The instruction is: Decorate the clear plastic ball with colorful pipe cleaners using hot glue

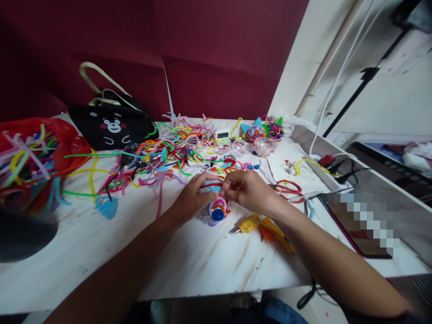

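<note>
Between both hands is a small craft figure (217, 209) made of coiled pipe cleaners, with a round dark-blue disc at its lower front and blue and red rows on top. My left hand (196, 193) is wrapped around its left side. At its right, my right hand (246, 189) has thumb and fingers pinched together on the figure's edge; what lies between those fingertips is hidden. A yellow hot glue gun (253, 223) lies on the table just below my right hand, nozzle pointing left. Orange-handled scissors (288, 188) rest to the right.
Loose pipe cleaners (178, 144) are heaped at the back centre, beside a black bag (113, 119). A red plastic bag (72, 144) of pipe cleaners stands left. Finished-looking colourful figures (253, 129) sit at the back. A power strip (329, 175) and tablet (357, 225) lie right.
</note>
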`<action>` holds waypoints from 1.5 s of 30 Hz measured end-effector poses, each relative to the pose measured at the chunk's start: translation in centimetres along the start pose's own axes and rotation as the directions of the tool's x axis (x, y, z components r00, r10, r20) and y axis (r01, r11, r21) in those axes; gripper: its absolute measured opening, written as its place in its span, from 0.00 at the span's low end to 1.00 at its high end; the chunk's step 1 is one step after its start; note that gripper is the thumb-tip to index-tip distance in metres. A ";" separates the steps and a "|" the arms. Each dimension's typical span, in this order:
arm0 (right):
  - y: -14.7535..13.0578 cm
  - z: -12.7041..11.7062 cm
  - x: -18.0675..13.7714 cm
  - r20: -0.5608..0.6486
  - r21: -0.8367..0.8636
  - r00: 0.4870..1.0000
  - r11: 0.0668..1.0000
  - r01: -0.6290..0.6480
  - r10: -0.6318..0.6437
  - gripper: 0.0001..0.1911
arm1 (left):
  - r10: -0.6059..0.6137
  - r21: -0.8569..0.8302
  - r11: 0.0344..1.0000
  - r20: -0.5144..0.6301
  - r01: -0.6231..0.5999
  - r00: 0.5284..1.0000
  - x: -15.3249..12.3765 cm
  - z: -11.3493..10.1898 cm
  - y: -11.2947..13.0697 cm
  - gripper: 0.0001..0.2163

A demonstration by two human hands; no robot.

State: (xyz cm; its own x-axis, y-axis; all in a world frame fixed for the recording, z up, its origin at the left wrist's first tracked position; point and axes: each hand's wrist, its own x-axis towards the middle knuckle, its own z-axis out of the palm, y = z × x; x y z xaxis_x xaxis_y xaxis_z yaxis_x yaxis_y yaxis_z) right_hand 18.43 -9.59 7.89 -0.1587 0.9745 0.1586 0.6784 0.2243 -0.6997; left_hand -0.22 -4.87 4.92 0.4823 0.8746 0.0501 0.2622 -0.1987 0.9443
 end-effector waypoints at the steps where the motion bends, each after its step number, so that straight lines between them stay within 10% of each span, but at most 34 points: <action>1: 0.2 0.0 0.0 -0.002 0.016 1.000 1.000 0.006 -0.006 0.02 | -0.005 0.001 1.000 0.004 0.005 1.000 0.0 0.0 0.0 0.22; 9: 2.4 -0.7 0.2 0.068 0.342 0.998 0.939 -0.029 0.006 0.08 | -0.046 -0.028 0.999 0.020 0.046 0.999 0.1 -0.3 -0.1 0.23; 24: 2.4 0.3 0.3 -0.029 0.265 0.999 0.964 0.024 -0.017 0.01 | -0.032 -0.043 0.998 0.067 0.035 0.997 0.4 -0.7 -0.3 0.24; 45: 3.9 0.5 0.5 -0.004 0.430 1.000 0.903 -0.017 0.021 0.17 | -0.006 -0.350 0.927 0.350 0.137 0.937 1.2 -3.1 -1.3 0.31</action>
State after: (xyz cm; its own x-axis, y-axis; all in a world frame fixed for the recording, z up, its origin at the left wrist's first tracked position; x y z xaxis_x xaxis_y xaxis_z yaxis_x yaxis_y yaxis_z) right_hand 20.61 -8.22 4.90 -0.1419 0.9790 0.1465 0.3070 0.1842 -0.9337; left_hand -2.58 -2.20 4.72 0.7426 0.6657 -0.0726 0.0163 0.0904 0.9958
